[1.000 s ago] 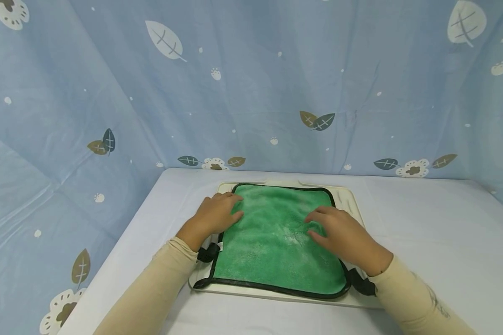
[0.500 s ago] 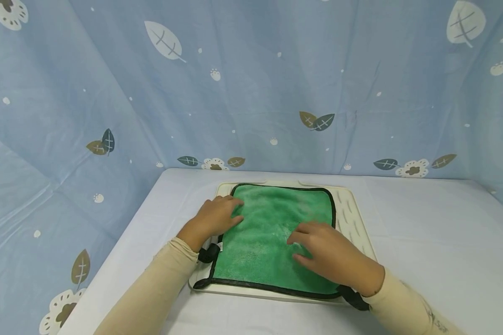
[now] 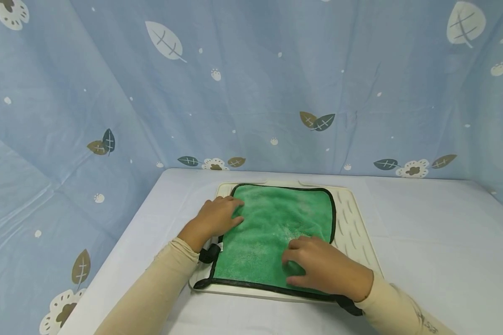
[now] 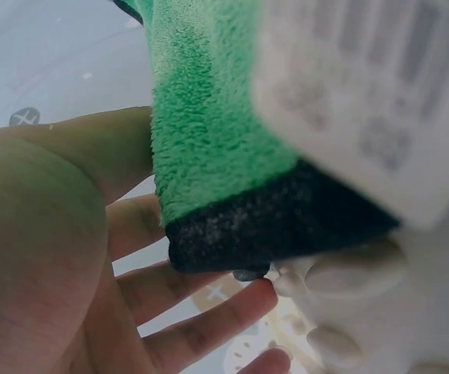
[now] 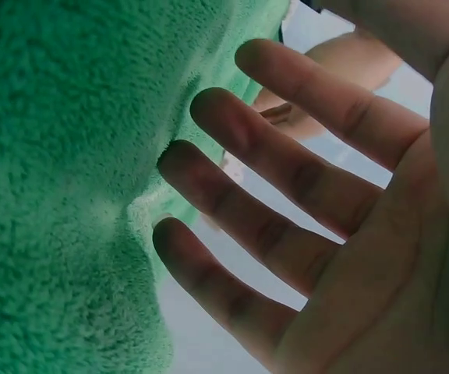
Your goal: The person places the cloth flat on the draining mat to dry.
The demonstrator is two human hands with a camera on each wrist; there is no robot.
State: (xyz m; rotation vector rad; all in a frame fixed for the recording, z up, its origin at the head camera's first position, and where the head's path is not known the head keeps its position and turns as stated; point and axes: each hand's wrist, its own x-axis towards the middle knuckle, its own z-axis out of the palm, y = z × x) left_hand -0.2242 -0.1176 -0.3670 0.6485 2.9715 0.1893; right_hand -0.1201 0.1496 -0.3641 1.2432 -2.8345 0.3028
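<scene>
A green fluffy cloth (image 3: 272, 223) with a black border lies spread on a cream tray (image 3: 354, 230) on the white table. My left hand (image 3: 218, 215) rests flat on the cloth's left edge, fingers straight. My right hand (image 3: 318, 267) presses on the cloth's near right part with fingers spread and only slightly bent. In the left wrist view the cloth's black-edged corner (image 4: 271, 218) and a white barcode label (image 4: 380, 86) sit over my open left hand (image 4: 131, 257). The right wrist view shows my right fingers (image 5: 287, 187) touching the green pile (image 5: 61, 187).
The tray's ribbed right side (image 3: 352, 218) is bare beside the cloth. Blue leaf-patterned fabric (image 3: 251, 83) walls the table at the back and on both sides. White tabletop (image 3: 436, 232) extends to the right of the tray.
My right hand has slid toward me and leftward over the cloth, and the cloth's right edge has shifted left, baring more of the tray. The left hand has stayed put.
</scene>
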